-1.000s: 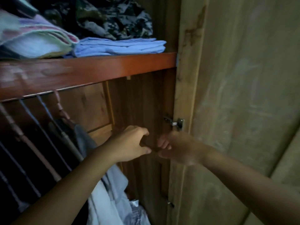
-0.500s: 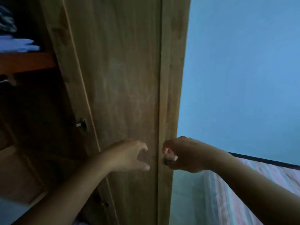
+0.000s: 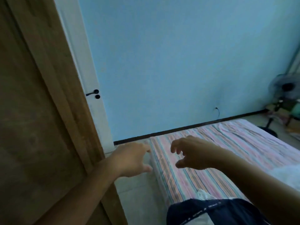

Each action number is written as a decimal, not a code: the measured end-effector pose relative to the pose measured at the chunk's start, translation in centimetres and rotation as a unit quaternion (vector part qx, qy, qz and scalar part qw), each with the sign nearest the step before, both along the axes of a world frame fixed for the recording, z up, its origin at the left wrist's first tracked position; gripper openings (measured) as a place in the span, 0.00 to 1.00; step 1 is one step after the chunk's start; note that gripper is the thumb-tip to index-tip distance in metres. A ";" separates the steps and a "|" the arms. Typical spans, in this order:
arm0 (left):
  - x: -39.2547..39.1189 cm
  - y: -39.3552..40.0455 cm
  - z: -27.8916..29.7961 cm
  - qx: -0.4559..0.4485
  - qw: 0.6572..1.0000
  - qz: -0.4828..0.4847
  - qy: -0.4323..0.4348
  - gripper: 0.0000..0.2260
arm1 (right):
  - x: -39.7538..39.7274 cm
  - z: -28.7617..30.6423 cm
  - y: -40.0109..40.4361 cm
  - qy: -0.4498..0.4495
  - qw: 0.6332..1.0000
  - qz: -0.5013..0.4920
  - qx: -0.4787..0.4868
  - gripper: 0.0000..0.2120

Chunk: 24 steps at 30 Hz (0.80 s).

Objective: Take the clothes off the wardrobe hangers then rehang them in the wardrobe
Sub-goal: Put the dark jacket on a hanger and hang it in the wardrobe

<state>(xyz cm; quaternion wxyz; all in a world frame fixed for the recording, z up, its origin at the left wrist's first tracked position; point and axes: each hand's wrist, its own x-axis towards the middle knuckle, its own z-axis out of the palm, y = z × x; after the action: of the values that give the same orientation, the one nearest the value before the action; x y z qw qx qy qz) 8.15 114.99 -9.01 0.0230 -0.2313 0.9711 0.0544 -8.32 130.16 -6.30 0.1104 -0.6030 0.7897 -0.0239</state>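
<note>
Both hands hang in open air above the striped pink-and-blue bed sheet [image 3: 219,153]. The tall brown wooden wardrobe door [image 3: 37,111] walls off the left; a dark navy garment [image 3: 215,211] lies on the bed's near edge.

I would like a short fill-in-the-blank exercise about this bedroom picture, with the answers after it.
1. Both hands hold ____.
2. The wall is painted light ____.
3. The striped sheet covers the ____.
4. A dark garment lies on the bed's near ____.

Answers: nothing; blue; bed; end
</note>
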 end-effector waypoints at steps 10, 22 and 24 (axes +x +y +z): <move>-9.6 2.1 -3.2 0.038 0.985 -0.170 -0.004 0.25 | -3.5 -4.4 8.0 0.000 0.974 -0.228 -0.010 0.15; -23.3 11.4 -10.7 0.109 0.956 -0.268 -0.044 0.20 | -10.7 -14.5 22.7 -0.035 0.905 -0.421 0.058 0.15; -26.0 12.9 -12.6 0.110 0.955 -0.270 -0.063 0.20 | -12.6 -16.2 25.0 -0.037 0.896 -0.438 0.055 0.14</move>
<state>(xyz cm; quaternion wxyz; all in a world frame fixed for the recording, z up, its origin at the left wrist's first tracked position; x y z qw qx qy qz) -17.80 127.88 -21.61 0.1234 0.0402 0.9819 0.1376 -20.93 155.16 -22.50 0.1507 -0.1874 0.9694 -0.0491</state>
